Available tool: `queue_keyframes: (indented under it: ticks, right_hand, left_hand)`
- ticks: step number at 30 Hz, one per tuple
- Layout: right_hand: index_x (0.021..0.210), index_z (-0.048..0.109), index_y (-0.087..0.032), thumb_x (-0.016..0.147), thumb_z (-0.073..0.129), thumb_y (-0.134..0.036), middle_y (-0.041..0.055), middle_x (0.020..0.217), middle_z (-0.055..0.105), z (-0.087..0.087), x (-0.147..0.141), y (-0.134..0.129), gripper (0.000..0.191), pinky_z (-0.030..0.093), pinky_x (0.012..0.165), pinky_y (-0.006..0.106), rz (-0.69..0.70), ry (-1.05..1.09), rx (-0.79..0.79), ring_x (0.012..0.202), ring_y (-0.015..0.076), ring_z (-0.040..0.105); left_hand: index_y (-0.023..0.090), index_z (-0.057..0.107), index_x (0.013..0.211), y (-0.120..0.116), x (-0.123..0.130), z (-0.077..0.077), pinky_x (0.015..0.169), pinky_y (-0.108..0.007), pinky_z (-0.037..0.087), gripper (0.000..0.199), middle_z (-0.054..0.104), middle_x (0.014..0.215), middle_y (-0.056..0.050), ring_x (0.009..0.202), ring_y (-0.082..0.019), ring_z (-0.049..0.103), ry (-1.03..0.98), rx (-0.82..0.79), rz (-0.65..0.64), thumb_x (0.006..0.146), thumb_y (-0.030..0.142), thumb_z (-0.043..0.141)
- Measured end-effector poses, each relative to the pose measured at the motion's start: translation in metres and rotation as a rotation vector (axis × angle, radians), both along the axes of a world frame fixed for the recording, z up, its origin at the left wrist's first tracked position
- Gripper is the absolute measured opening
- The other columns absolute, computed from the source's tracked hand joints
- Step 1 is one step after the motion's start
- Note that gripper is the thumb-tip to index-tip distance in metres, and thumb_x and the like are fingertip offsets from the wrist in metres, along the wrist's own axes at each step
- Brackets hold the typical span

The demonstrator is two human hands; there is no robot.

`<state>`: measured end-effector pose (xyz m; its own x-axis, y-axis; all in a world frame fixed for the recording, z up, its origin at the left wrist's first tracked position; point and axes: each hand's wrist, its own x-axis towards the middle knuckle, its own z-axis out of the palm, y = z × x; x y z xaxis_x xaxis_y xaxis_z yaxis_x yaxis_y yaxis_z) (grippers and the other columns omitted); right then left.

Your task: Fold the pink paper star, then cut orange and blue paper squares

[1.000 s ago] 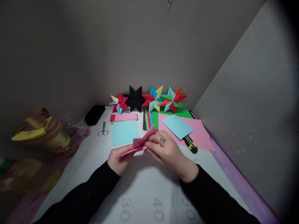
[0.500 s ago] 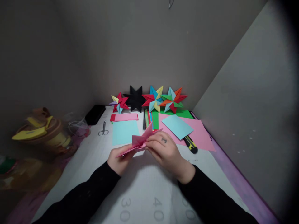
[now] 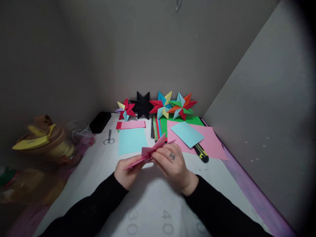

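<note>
Left hand: yours (image 3: 125, 171), closed on the left end of the pink folded paper (image 3: 148, 151);
Right hand: yours (image 3: 172, 164), fingertips pinching its right side;
Pink folded paper: above the desk (image 3: 145, 199), between left and right edges;
Desk's far edge: four paper stars (image 3: 143, 104), side by side.

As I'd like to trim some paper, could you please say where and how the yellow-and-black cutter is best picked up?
I'd grip the cutter by the sides of its exposed end, coming from the near side, probably with the closer right hand. That end points toward the person, while the far part is hidden beneath a light-blue sheet.
</note>
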<state>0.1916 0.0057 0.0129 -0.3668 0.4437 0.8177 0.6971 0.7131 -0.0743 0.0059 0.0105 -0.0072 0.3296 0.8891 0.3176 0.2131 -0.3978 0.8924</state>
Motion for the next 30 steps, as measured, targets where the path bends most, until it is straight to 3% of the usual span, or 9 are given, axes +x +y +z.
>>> queue_keyframes:
  ticks: [6, 10, 15, 21, 25, 28, 30]
  right_hand:
    - [0.083, 0.063, -0.02, 0.083, 0.061, -0.02, 0.0021, 0.075, 0.067, 0.002, -0.004, -0.005, 0.002, 0.038, 0.072, 0.035, 0.054, 0.069, -0.034, 0.077, 0.0185, 0.053]
    - [0.077, 0.063, -0.02, 0.087, 0.056, -0.024, 0.002, 0.071, 0.065, 0.004, -0.003, -0.005, 0.013, 0.035, 0.072, 0.035, 0.025, 0.039, -0.08, 0.076, 0.0182, 0.052]
    - [0.082, 0.063, -0.021, 0.088, 0.056, -0.03, 0.0023, 0.076, 0.067, 0.004, 0.0, -0.002, 0.013, 0.035, 0.073, 0.036, 0.013, 0.048, -0.06, 0.079, 0.0192, 0.051]
    - [0.068, 0.056, -0.019, 0.092, 0.046, -0.04, 0.0044, 0.065, 0.059, 0.003, 0.003, 0.005, 0.033, 0.036, 0.071, 0.036, -0.053, 0.046, -0.069, 0.075, 0.0199, 0.049]
    - [0.059, 0.049, -0.02, 0.088, 0.051, -0.045, 0.0016, 0.057, 0.051, 0.0, 0.006, 0.007, 0.039, 0.034, 0.068, 0.036, -0.086, 0.056, -0.021, 0.068, 0.0182, 0.044]
    - [0.059, 0.047, -0.021, 0.084, 0.06, -0.042, 0.001, 0.06, 0.051, -0.001, 0.008, 0.008, 0.035, 0.035, 0.07, 0.036, -0.125, 0.097, -0.032, 0.07, 0.0189, 0.046]
    - [0.07, 0.051, -0.021, 0.082, 0.064, -0.037, 0.0028, 0.07, 0.054, -0.002, 0.009, 0.009, 0.024, 0.038, 0.074, 0.039, -0.167, 0.178, -0.05, 0.077, 0.0208, 0.05]
  left_hand:
    - [0.019, 0.07, 0.106, -0.002, -0.003, -0.004, 0.083, -0.027, 0.055, 0.026, 0.073, 0.101, -0.004, 0.089, -0.018, 0.069, 0.042, 0.047, -0.013, 0.084, 0.018, 0.057]
    - [0.018, 0.069, 0.109, -0.002, -0.003, -0.004, 0.081, -0.027, 0.055, 0.027, 0.072, 0.105, -0.005, 0.088, -0.019, 0.07, 0.104, 0.07, -0.005, 0.085, 0.019, 0.056]
    - [0.019, 0.071, 0.105, -0.001, -0.003, -0.001, 0.081, -0.028, 0.055, 0.025, 0.073, 0.101, -0.005, 0.088, -0.019, 0.07, 0.066, 0.027, -0.021, 0.086, 0.022, 0.054]
    - [0.019, 0.071, 0.103, -0.002, -0.001, -0.001, 0.083, -0.03, 0.055, 0.025, 0.073, 0.103, -0.005, 0.092, -0.02, 0.068, 0.018, -0.042, -0.06, 0.087, 0.021, 0.052]
    - [0.017, 0.072, 0.101, -0.002, 0.0, 0.002, 0.079, -0.029, 0.056, 0.024, 0.074, 0.097, -0.006, 0.087, -0.02, 0.07, 0.016, -0.037, -0.035, 0.083, 0.021, 0.056]
    - [0.016, 0.072, 0.099, -0.001, -0.001, 0.004, 0.076, -0.031, 0.056, 0.025, 0.075, 0.094, -0.006, 0.084, -0.021, 0.07, 0.007, -0.081, -0.025, 0.08, 0.022, 0.058]
    - [0.015, 0.073, 0.095, 0.002, -0.003, 0.0, 0.072, -0.031, 0.056, 0.023, 0.076, 0.088, -0.006, 0.078, -0.022, 0.07, -0.013, -0.146, 0.021, 0.075, 0.023, 0.063]
